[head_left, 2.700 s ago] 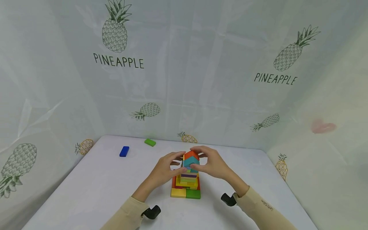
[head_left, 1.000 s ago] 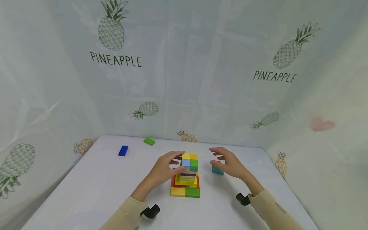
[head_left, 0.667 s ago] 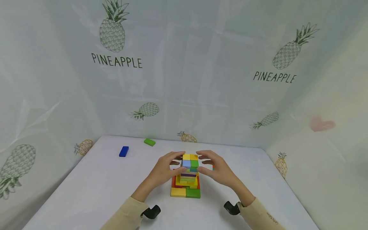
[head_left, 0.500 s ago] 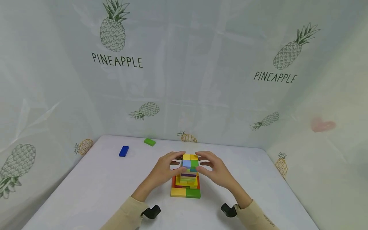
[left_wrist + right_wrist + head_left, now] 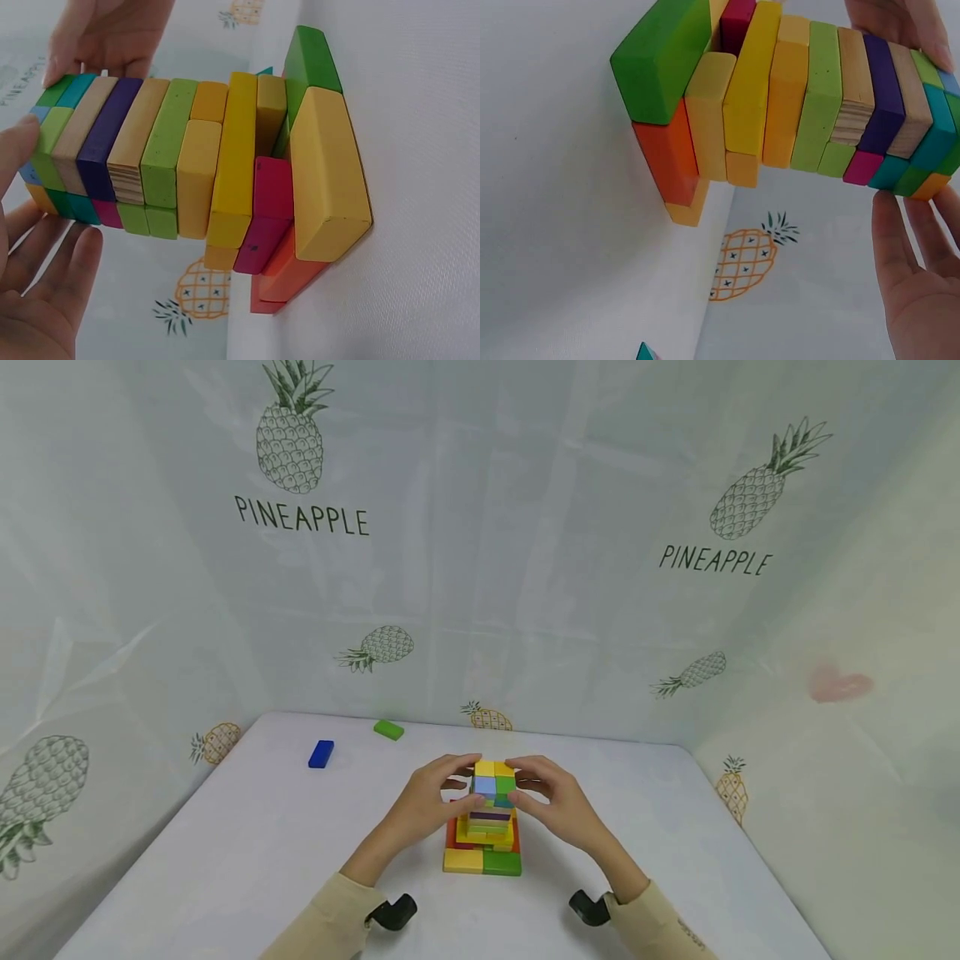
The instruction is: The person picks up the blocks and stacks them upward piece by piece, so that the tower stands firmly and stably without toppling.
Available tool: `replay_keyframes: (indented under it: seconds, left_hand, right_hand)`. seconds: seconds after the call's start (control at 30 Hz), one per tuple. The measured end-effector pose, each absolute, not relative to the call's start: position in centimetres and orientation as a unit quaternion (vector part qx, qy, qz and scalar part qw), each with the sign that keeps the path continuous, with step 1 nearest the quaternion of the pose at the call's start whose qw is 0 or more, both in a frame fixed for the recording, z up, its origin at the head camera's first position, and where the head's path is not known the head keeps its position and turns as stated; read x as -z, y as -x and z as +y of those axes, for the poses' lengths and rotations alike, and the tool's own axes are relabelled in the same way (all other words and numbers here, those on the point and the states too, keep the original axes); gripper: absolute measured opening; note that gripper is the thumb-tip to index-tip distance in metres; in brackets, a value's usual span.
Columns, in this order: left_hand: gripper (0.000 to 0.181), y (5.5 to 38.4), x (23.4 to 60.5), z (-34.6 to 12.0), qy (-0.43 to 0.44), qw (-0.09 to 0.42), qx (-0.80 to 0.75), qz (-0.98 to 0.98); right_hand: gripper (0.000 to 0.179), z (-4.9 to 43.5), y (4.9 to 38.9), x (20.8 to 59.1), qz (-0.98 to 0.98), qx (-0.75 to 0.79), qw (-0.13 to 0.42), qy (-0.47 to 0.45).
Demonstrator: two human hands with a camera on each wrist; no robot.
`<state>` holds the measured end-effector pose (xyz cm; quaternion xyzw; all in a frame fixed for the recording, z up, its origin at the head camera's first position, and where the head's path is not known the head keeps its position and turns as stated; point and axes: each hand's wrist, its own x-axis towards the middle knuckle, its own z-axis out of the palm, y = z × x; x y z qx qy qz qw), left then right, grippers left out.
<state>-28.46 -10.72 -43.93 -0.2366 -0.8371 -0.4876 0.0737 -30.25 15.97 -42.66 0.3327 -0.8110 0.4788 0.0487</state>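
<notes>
A tower of coloured wooden blocks [image 5: 491, 818] stands on the white table, wide at its base and narrow above. My left hand [image 5: 422, 803] grips the upper blocks from the left, thumb at the near side and fingers at the back. From the right, my right hand [image 5: 561, 806] pinches the same top layers, its thumb by the green block [image 5: 506, 787]. Two yellow tops show between the hands. The right wrist view has fingertips against the tower's end blocks [image 5: 934, 127]; the left wrist view shows both hands around that end [image 5: 56, 139].
A blue block [image 5: 321, 754] and a green block [image 5: 388, 730] lie at the back left of the table [image 5: 247, 860]. The teal tip [image 5: 645, 352] of another block pokes into the right wrist view. A pineapple-print cloth [image 5: 487, 568] hangs behind.
The orange and teal roof-shaped blocks have come off the tower and been set on the table to the right. My right hand has returned to the tower top; the left has stayed there.
</notes>
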Motion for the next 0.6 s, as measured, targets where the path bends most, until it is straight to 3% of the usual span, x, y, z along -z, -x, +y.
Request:
replay_keyframes:
  seconds: [0.27, 0.47, 0.6]
  left_hand:
    - [0.078, 29.5, 42.9, -13.9, 0.221, 0.069, 0.463, -0.856]
    - [0.059, 33.3, 42.2, -23.5, 0.073, 0.155, 0.361, -0.917]
    - [0.06, 34.8, 43.7, -29.5, -0.005, 0.13, 0.297, -0.946]
  right_hand:
    - [0.047, 15.9, 30.4, 43.0, -0.807, -0.488, 0.052, -0.33]
    - [0.047, 15.8, 30.3, 42.9, -0.811, -0.485, 0.051, -0.324]
    - [0.047, 15.9, 30.2, 42.8, -0.814, -0.482, 0.052, -0.321]
